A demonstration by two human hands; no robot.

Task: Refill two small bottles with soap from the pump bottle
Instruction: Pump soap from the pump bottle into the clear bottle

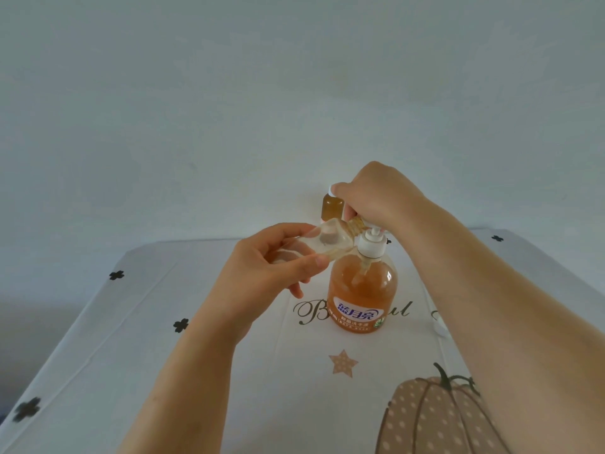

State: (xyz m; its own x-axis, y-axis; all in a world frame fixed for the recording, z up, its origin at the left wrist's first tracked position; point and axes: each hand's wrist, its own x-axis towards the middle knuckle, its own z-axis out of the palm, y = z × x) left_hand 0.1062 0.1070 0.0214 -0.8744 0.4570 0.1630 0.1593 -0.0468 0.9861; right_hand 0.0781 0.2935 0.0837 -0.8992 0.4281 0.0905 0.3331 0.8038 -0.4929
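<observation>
Left hand (pixel 262 273) pinches tilted clear bottle (pixel 327 242), mouth at pump bottle (pixel 363 290) nozzle, right hand (pixel 376 194) fingers curled over its pump head, full bottle (pixel 333 208) behind, loose cap (pixel 438 326) on tablecloth (pixel 196 322)

Two small bottles (pixel 327 240) (pixel 333 208) (one held), one pump bottle (pixel 363 290)
</observation>
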